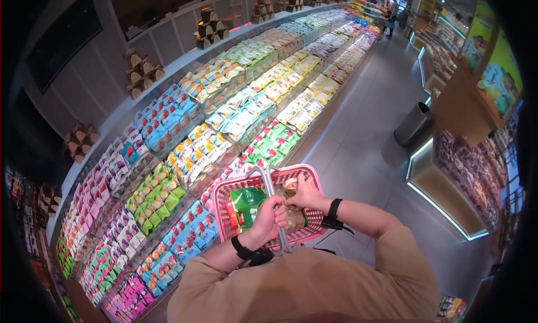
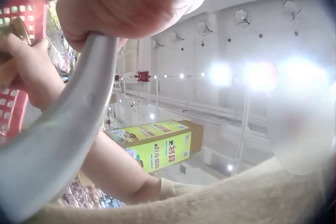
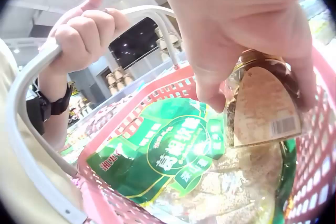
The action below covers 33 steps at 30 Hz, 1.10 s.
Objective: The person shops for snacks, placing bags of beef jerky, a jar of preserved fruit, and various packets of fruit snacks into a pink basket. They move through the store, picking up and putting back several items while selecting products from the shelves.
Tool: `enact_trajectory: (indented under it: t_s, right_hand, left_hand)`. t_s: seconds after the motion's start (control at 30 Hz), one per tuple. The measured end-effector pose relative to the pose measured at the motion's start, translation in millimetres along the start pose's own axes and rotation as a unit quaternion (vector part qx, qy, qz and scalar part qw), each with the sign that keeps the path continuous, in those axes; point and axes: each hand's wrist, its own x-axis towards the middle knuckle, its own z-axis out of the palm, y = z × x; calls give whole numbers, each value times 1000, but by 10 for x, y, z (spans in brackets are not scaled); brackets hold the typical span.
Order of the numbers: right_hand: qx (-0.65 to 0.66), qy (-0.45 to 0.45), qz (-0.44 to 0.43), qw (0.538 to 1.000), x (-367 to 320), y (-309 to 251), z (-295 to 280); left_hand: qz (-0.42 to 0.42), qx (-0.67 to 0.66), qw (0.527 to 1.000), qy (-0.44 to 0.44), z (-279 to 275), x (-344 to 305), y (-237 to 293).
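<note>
The left hand (image 1: 270,217) grips the grey handle (image 2: 79,113) of a pink basket (image 3: 105,203), its fingers curled round the bar. Inside the basket the right hand (image 1: 307,193) holds a small jar (image 3: 265,103) with a pale label and a barcode, fingers on either side of it. Below the jar lies a green bag (image 3: 168,145) with white print, along with clear packaging (image 3: 231,182) whose contents I cannot tell. In the left wrist view the right hand (image 2: 31,66) shows beyond the handle.
Slanted shelves of colourful packets (image 1: 196,149) run along the left. To the right stand a dark bin (image 1: 413,124) on the grey floor (image 1: 358,115) and a lit display counter (image 1: 443,183). People (image 1: 392,15) stand far down the aisle.
</note>
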Motion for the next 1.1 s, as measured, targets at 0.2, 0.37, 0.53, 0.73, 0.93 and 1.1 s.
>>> enact_trajectory:
  t_s: [0.2, 0.37, 0.53, 0.73, 0.93, 1.1]
  right_hand:
    - [35, 61, 104, 992, 170, 723, -123]
    - [-58, 42, 72, 995, 70, 1225, -267]
    - [-205, 32, 41, 977, 269, 1848, -456]
    - [-243, 33, -13, 969, 836, 2789, -975]
    - [-244, 55, -76, 965, 1381, 3681, -1440]
    - [-162, 16, -52, 985, 1667, 4119, -1962]
  left_hand:
    - [-88, 28, 994, -57, 240, 637, -3]
    - [-127, 64, 988, -59, 590, 1158, -76]
    - [-161, 77, 982, -55, 1055, 1834, -242]
    - [-119, 62, 991, -7, 1728, 2694, -414]
    - [-83, 21, 996, -1, 2377, 3327, -578]
    - [-72, 45, 996, -27, 2762, 3910, -621]
